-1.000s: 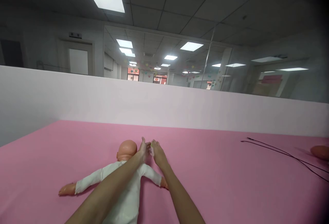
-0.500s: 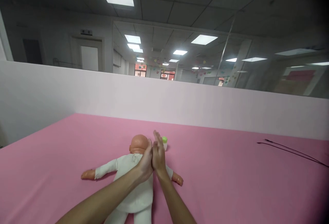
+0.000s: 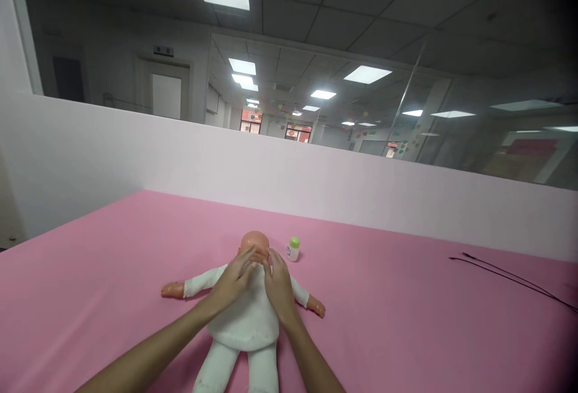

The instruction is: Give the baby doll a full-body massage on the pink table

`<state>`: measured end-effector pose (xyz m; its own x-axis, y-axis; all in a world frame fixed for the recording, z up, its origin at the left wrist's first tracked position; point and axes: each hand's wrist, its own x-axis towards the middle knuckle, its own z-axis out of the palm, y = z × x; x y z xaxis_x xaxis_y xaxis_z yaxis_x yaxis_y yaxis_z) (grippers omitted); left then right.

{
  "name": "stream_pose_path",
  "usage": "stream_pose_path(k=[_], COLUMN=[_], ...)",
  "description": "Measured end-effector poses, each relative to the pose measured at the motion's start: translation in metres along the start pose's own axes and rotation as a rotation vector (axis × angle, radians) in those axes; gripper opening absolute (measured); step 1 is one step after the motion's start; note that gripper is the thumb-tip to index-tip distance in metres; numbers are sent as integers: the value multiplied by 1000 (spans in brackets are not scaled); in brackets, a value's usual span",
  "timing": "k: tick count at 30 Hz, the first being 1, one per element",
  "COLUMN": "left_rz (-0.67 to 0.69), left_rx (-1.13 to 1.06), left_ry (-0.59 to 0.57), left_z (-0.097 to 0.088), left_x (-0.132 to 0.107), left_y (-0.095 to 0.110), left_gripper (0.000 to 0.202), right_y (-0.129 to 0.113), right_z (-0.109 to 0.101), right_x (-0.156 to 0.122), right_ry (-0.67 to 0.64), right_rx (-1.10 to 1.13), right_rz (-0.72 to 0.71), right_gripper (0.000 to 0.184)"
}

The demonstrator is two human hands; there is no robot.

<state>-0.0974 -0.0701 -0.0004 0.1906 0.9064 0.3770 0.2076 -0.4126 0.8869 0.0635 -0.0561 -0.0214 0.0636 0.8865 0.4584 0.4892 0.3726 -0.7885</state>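
A baby doll [image 3: 246, 321] with a white cloth body lies face down or with its face out of sight, arms spread to both sides, its bald head [image 3: 255, 241] away from me. Over the doll's upper back and neck, my left hand [image 3: 233, 278] is held with fingers stretched toward the head. Opposite it, my right hand [image 3: 277, 281] is near the doll's right-side shoulder, fingers extended. A gap separates the two hands, and neither holds anything. Whether the fingertips touch the doll I cannot tell. Just beyond my right hand stands a small white bottle with a green cap [image 3: 293, 249].
Pink cloth [image 3: 388, 315] covers the table surface. Two thin black cords [image 3: 510, 275] lie at the right. A low white wall [image 3: 316, 182] runs along the back, with glass above it. Another white wall section [image 3: 67, 158] stands at the left.
My hands were pressed palm to palm beside the doll's head; now they are apart and lower, over its upper back. The view has shifted slightly, and the bottle is fully uncovered.
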Motion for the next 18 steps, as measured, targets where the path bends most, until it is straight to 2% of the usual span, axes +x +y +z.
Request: stream_pose_path(k=[2, 3, 7, 10, 12, 15, 18], left_rz=[57, 65, 52, -28, -88, -135, -141], left_rx=[198, 266, 454, 597, 671, 731, 709], left_ry=[75, 77, -10, -26, -23, 2, -25], left_z=[-13, -16, -7, 2, 7, 9, 5], left_x=[-1, -2, 1, 8, 12, 16, 14], left_y=[-21, -31, -54, -58, -58, -60, -60], left_gripper=[40, 37, 20, 10, 11, 13, 13], right_y=[12, 16, 14, 12, 15, 19, 20], right_z=[-4, -4, 11, 24, 30, 34, 29], right_x=[-3, -6, -11, -6, -4, -5, -9], right_ry=[-50, -76, -158, -178, -178, -162, -157], right_rx=[-148, -218, -538, -715, -780, -808, -776], right_rz=[-23, -36, -36, -18, 6, 44, 44], right_gripper=[38, 34, 26, 22, 23, 25, 21])
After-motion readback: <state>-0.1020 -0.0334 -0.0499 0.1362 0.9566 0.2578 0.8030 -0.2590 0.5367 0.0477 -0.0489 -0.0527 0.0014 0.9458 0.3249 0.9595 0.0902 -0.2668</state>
